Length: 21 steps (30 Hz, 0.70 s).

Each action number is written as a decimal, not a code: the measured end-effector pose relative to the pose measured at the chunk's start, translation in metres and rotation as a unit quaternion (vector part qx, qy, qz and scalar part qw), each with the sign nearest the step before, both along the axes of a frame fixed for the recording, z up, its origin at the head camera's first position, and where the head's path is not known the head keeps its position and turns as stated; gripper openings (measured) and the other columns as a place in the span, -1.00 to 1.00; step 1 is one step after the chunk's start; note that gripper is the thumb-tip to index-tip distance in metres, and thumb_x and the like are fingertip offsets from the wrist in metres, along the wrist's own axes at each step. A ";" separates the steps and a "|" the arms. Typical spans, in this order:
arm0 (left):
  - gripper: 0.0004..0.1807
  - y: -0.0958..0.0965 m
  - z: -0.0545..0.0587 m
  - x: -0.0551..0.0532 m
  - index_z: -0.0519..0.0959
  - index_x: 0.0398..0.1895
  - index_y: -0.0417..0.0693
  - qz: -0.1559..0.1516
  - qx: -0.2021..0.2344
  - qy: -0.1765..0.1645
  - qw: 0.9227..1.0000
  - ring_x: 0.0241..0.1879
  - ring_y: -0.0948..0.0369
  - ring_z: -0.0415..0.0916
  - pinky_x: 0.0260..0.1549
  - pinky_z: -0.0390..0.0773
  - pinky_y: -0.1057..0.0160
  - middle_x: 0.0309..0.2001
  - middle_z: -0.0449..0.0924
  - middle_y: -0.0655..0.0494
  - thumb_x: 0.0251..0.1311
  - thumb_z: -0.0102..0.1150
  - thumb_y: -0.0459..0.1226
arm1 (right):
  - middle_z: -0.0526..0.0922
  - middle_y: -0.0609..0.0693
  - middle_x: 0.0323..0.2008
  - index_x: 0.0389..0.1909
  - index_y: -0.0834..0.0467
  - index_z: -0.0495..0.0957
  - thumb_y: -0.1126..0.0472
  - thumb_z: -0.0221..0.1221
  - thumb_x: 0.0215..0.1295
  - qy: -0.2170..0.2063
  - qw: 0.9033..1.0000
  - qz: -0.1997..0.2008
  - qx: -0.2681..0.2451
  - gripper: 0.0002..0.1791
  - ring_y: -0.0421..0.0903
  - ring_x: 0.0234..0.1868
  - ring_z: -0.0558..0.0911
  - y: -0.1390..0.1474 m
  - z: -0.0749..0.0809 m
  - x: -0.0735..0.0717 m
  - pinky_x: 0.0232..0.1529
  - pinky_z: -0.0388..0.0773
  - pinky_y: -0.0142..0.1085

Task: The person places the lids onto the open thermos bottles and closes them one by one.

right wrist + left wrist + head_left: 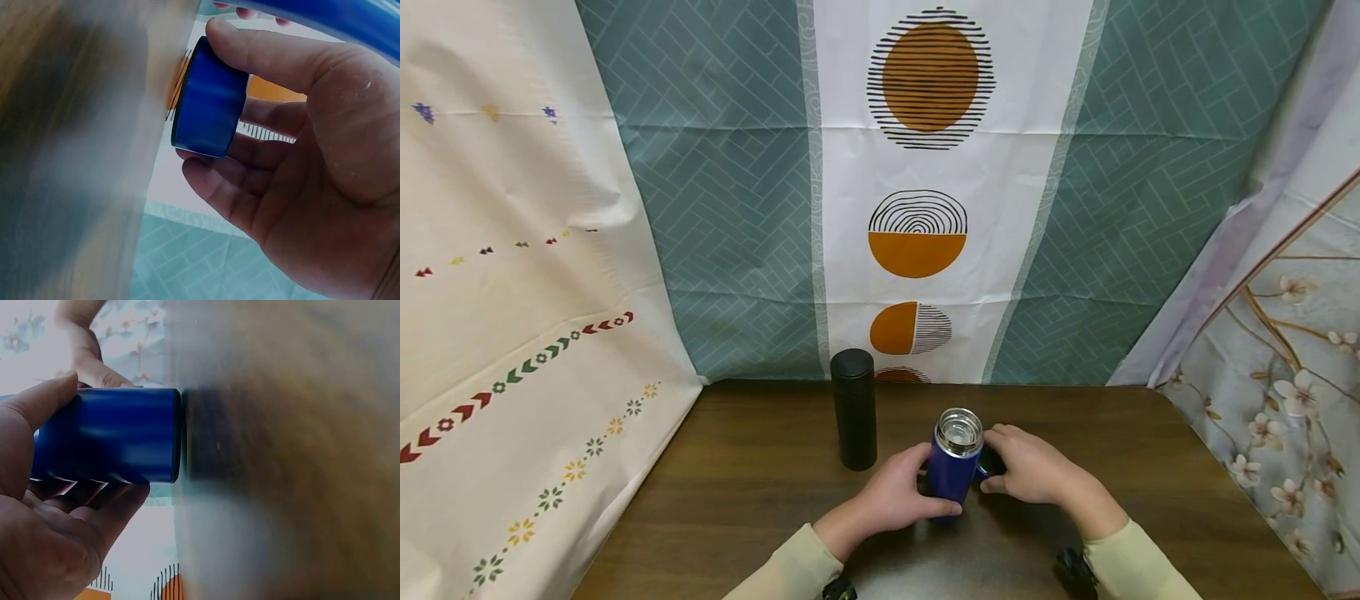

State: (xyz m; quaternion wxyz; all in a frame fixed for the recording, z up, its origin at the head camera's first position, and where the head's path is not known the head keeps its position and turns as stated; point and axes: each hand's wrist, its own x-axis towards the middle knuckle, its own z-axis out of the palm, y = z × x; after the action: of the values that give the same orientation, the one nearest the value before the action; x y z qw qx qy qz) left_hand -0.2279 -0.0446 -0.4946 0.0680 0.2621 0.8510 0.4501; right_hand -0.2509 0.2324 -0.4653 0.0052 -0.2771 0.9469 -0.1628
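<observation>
A blue thermos flask (951, 475) stands upright with its steel mouth uncovered, a clear rim piece showing inside the neck. My left hand (891, 493) grips it, thumb on the near side and fingers round the far side. In the left wrist view the flask's dark base (177, 435) is right at the tabletop. Just right of the flask, my right hand (1037, 468) holds a short blue cap (209, 103) between thumb and curled fingers, low over the table. The flask's side also crosses the top of the right wrist view.
A tall black flask (854, 408) with its lid on stands behind and left of my left hand. The brown wooden table (760, 467) ends at a patterned cloth backdrop (737, 208). Cloths also hang at the left and right sides.
</observation>
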 end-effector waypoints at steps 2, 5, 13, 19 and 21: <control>-0.25 -0.004 0.001 0.003 0.58 0.36 0.11 -0.004 0.002 0.000 1.000 0.22 0.22 0.67 0.22 0.69 0.02 0.21 0.71 0.30 0.17 0.72 0.07 | 0.65 -0.06 0.02 0.28 0.14 0.67 0.02 0.68 0.18 0.009 1.000 0.005 -0.001 -0.31 -0.07 0.02 0.63 -0.001 0.002 0.002 0.05 0.66 0.06; -0.28 -0.009 0.001 0.009 0.59 0.34 0.13 -0.010 0.008 -0.004 1.000 0.21 0.24 0.67 0.22 0.69 0.04 0.18 0.71 0.33 0.16 0.73 0.05 | 0.65 -0.09 0.04 0.29 0.13 0.67 -0.01 0.69 0.17 0.033 0.999 0.013 -0.005 -0.29 -0.06 0.06 0.64 -0.004 0.004 0.004 0.08 0.68 0.06; -0.29 -0.024 -0.001 0.021 0.61 0.30 0.15 -0.014 0.009 -0.002 1.000 0.21 0.26 0.66 0.21 0.69 0.08 0.15 0.70 0.38 0.13 0.75 0.02 | 0.66 -0.15 0.10 0.31 0.09 0.68 -0.05 0.68 0.16 0.087 0.995 0.037 -0.025 -0.27 -0.12 0.13 0.65 -0.012 0.011 0.012 0.12 0.71 0.01; -0.28 -0.031 0.002 0.027 0.59 0.33 0.18 -0.017 0.010 -0.013 1.000 0.22 0.29 0.65 0.22 0.68 0.08 0.17 0.69 0.41 0.15 0.74 0.03 | 0.65 -0.20 0.11 0.30 0.03 0.68 -0.08 0.68 0.16 0.108 0.991 0.062 -0.042 -0.29 -0.17 0.13 0.63 -0.018 0.021 0.021 0.10 0.72 -0.04; -0.27 -0.033 0.002 0.029 0.59 0.35 0.19 -0.017 0.010 -0.015 1.000 0.22 0.29 0.65 0.22 0.68 0.07 0.18 0.69 0.40 0.15 0.74 0.03 | 0.65 -0.21 0.11 0.30 0.01 0.68 -0.07 0.68 0.16 0.115 0.990 0.070 -0.049 -0.30 -0.19 0.12 0.62 -0.020 0.024 0.023 0.09 0.72 -0.07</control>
State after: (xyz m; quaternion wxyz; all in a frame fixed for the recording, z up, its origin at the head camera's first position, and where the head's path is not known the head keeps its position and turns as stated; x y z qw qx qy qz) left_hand -0.1985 -0.0779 -0.4926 0.0853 0.2705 0.8406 0.4615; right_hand -0.2281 0.2120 -0.4409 -0.1062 -0.3597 0.9103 -0.1751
